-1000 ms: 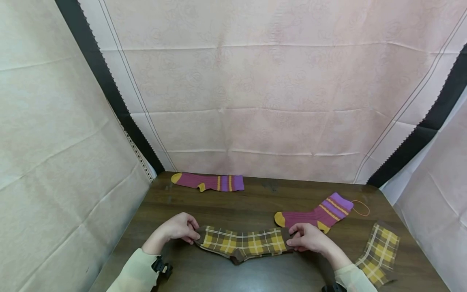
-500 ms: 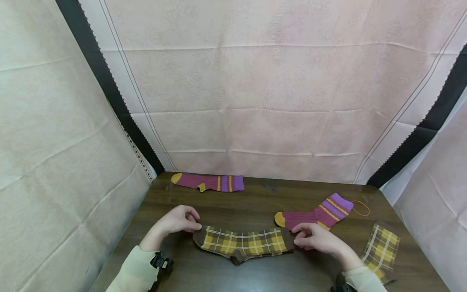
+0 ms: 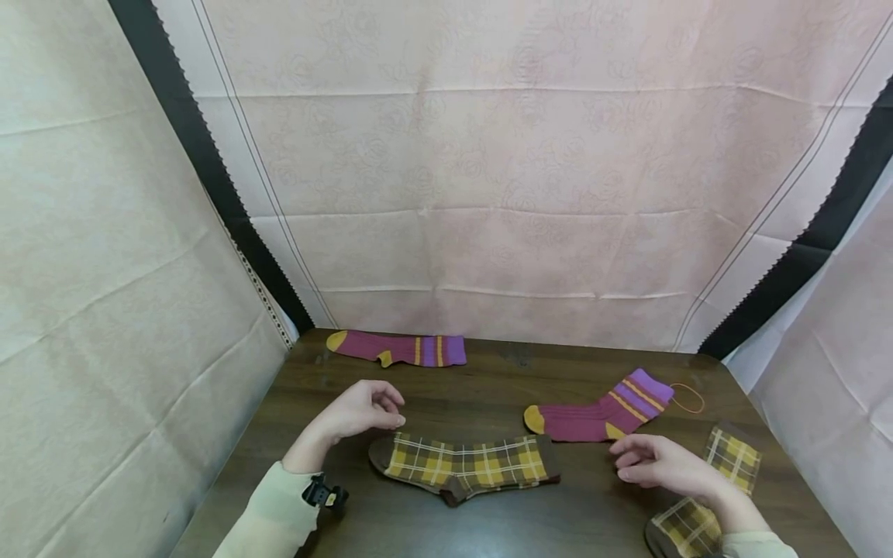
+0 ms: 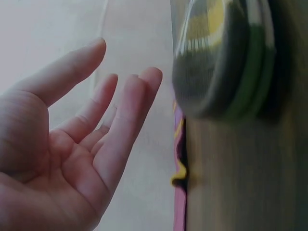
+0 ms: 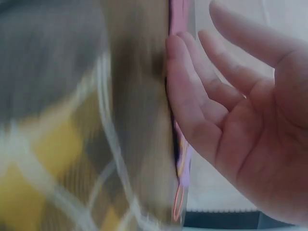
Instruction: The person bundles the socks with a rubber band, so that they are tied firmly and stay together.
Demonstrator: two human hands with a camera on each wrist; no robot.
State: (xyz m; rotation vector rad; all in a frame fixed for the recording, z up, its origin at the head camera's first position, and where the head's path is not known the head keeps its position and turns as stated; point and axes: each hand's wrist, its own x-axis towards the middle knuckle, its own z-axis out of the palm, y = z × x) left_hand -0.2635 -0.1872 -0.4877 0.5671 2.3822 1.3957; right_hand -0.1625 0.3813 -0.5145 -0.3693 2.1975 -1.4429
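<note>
A yellow and brown plaid sock (image 3: 466, 465) lies flat in the middle of the table, its toe to the left. My left hand (image 3: 366, 407) hovers just above and left of that toe, fingers relaxed and holding nothing; the left wrist view shows the same hand (image 4: 91, 130) beside the dark toe (image 4: 197, 86). Over to the right, my right hand (image 3: 659, 463) is in the air with loose fingers, between the middle sock and a second plaid sock (image 3: 691, 527). My right forearm hides part of that second sock. In the right wrist view its plaid cloth (image 5: 53, 159) is large and blurred.
At the table's back left lies a purple sock (image 3: 398, 349) with yellow toe and heel. Another purple sock (image 3: 586, 418) lies right of centre, a thin loop (image 3: 691, 399) at its cuff. Pale cloth (image 3: 488, 194) hangs behind the wooden table (image 3: 502, 387).
Both hands have let go of the ends of the middle plaid sock. The left hand has risen slightly and moved right; the right hand has moved right toward the second plaid sock.
</note>
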